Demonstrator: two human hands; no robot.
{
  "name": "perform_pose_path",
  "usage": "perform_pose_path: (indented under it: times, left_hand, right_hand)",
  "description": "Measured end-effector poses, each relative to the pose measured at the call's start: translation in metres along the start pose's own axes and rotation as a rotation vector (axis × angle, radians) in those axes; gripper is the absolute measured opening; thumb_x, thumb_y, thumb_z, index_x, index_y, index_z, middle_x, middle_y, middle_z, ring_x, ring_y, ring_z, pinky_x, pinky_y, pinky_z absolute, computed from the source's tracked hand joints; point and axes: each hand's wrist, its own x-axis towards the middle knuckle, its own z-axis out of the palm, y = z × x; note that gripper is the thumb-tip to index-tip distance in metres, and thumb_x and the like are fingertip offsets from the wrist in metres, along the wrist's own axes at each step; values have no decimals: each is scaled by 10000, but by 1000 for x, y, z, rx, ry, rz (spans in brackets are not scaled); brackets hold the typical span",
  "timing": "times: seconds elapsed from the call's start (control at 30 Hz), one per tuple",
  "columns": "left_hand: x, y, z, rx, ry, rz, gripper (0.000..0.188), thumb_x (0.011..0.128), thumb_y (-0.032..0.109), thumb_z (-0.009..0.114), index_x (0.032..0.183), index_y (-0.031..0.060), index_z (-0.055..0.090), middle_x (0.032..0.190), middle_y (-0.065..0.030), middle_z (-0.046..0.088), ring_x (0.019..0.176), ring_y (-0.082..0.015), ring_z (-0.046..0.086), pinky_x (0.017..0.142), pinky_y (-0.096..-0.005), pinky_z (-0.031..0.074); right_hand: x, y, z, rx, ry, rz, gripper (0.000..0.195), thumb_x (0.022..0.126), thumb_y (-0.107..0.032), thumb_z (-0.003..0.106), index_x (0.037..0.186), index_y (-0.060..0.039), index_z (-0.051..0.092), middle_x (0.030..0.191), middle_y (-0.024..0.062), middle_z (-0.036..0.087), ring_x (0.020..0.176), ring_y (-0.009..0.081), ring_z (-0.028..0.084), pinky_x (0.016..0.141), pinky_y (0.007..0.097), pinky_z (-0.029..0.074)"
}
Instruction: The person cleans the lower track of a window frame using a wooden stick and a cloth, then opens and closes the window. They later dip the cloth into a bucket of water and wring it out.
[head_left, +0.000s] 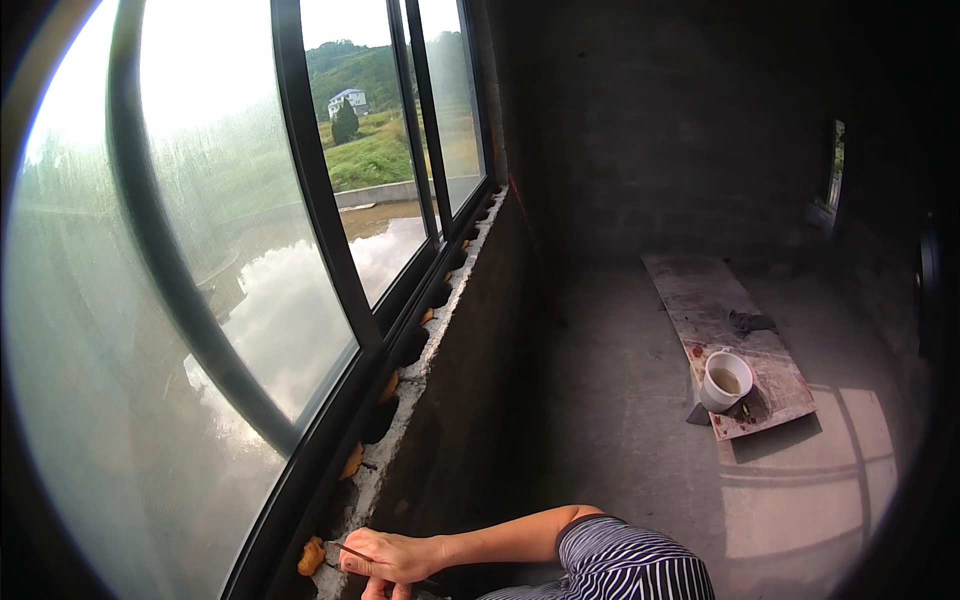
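My right hand (390, 555) is closed around a thin dark rod-like tool (351, 551) at the rough sill under the window. The tool's visible end points toward a lump of orange-yellow foam (310, 556), which bulges from the gap between the black window frame (300, 487) and the grey sill (409, 390). Just beneath my right hand, at the bottom edge of the view, fingers of my left hand (386, 589) show. The rest of that hand is cut off, so its grip is unclear. More foam lumps (352, 462) stick out at intervals along the frame.
A wide board (757, 360) lies low over the concrete floor (615, 420) at the right. On it are a white bucket (727, 381) holding murky liquid and a dark cloth (750, 322). The fogged glass panes (225, 187) rise close on the left.
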Motion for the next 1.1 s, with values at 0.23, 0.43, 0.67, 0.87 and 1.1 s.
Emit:
perform_pose_path:
  times: [0.23, 0.43, 0.67, 0.87, 1.1]
  left_hand:
    - [30, 18, 27, 13, -42, -89, 206, 902, 68, 595, 1093, 1, 557, 953, -60, 610, 826, -106, 543, 708, -233, 446]
    - [82, -10, 74, 10, 356, 111, 113, 897, 82, 631, 992, 34, 593, 870, -40, 611, 789, -112, 545, 707, -251, 464]
    - [170, -8, 173, 339, 551, -78, 155, 972, 159, 476, 926, 34, 556, 816, -49, 569, 754, -136, 540, 705, -267, 457]
    - [229, 10, 255, 489, 713, -205, 184, 973, 197, 489, 961, 33, 573, 819, -60, 593, 750, -147, 559, 679, -286, 465]
    - [252, -5, 288, 414, 829, -37, 198, 967, 192, 499, 940, 7, 563, 779, -104, 588, 681, -218, 574, 636, -353, 478]
  right_hand:
    - [-8, -6, -86, 192, -549, 231, 378, 983, -360, 457, 926, -3, 569, 865, 90, 637, 875, 189, 588, 801, 328, 459]
    - [-6, 46, -282, -305, 133, 87, 331, 898, -261, 638, 1074, 19, 630, 972, 114, 671, 876, 177, 648, 785, 290, 515]
    - [32, 160, -595, -920, 1017, -43, 443, 909, -324, 574, 1150, 43, 517, 1233, 222, 524, 1124, 385, 519, 946, 419, 438]
    - [64, 211, -751, -835, 1020, 318, 811, 897, -530, 495, 1428, 24, 234, 1473, 220, 266, 1359, 356, 285, 1074, 450, 318]
    - [93, 237, -809, -474, 930, 428, 976, 867, -701, 366, 1459, 43, 147, 1504, 265, 189, 1413, 349, 179, 1155, 390, 167]
